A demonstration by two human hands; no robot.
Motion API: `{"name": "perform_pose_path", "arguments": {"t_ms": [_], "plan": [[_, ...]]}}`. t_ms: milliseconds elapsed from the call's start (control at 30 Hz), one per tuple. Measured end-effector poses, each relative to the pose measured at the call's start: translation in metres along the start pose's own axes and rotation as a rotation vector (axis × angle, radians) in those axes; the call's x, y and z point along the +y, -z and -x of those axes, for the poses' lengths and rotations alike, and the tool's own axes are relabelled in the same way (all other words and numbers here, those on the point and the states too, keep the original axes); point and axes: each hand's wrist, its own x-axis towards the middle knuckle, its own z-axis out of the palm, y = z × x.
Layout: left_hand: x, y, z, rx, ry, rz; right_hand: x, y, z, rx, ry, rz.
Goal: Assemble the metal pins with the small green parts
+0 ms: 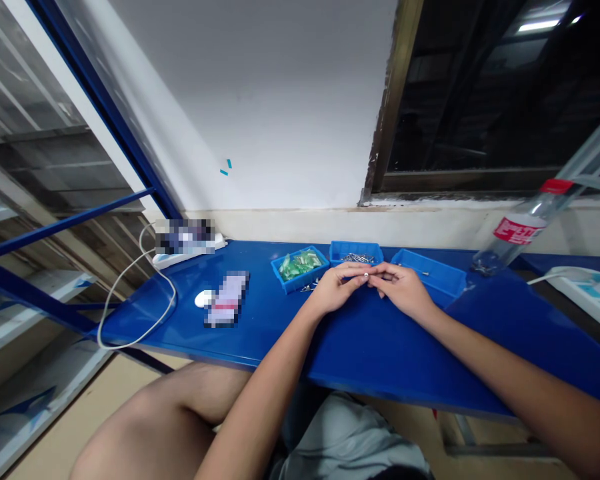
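Note:
My left hand [337,288] and my right hand [397,288] meet above the blue workbench [380,347], fingertips together. Between them they pinch a tiny white part [366,275], whose shape is mostly hidden by my fingers. Just behind my hands stands a blue plastic bin of small metal screws [356,253]. To its left, a blue bin [299,279] holds green bagged items [299,265]. Another blue bin [427,273] sits behind my right hand. A few loose metal pieces [307,287] lie beside the green bin's corner.
A white cable [130,293] runs from a power strip [187,257] along the bench's left end, near a white computer mouse [205,299] and a pixelated object [227,299]. A clear plastic bottle [523,227] lies tilted at the right. Metal shelving stands left.

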Motion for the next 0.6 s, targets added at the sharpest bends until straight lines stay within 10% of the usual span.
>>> {"name": "perform_pose_path", "arguments": {"t_ms": [233,600], "plan": [[-0.0007,-0.0017,0.0035,0.115,0.091,-0.302,-0.0007,-0.0007,-0.0044,0.012,-0.096,-0.014],[-0.004,0.0019,0.0081,-0.028,0.098,-0.791,-0.0023,-0.0014,-0.0095,0.028,-0.065,-0.074]]}}
